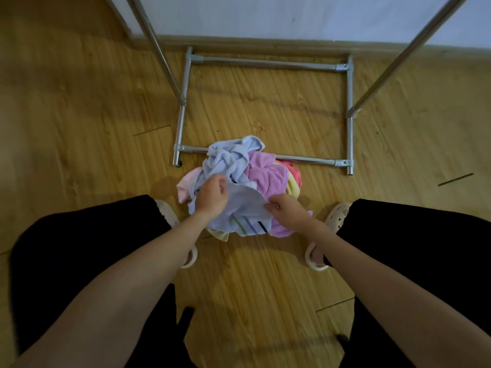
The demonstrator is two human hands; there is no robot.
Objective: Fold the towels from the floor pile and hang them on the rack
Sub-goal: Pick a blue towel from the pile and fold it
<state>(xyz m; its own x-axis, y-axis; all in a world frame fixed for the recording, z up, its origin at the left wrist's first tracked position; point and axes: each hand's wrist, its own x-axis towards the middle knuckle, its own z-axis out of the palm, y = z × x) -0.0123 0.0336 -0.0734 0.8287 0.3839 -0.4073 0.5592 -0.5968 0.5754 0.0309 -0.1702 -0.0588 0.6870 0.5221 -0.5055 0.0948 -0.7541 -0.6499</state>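
gripping a blue towel over the floor pile

crouching over the heap, the person has both hands on one pale blue towel (240, 208). the left hand (211, 196) curls its fingers round a bunched fold at the towel's upper part, and the right hand (285, 208) pinches the edge just beside it, thumb tucked against the cloth. between and below the hands a flat panel of the towel shows coloured stripes; the far end of it trails away beyond the hands in a twisted knot.

under the hands lies the towel pile (265, 176) on the wooden floor (79, 128). a pink-violet piece sits beyond the right hand, a pale pink one beyond the left, and slivers of yellow and red poke out at the sides. how many towels are in it cannot be told, since they overlap.

past the pile stands the metal rack (265, 62); only its base frame and the lower part of its uprights are visible, the top cut off. light clogs (337, 213) peek from behind black trousers (411, 235) outside each wrist.
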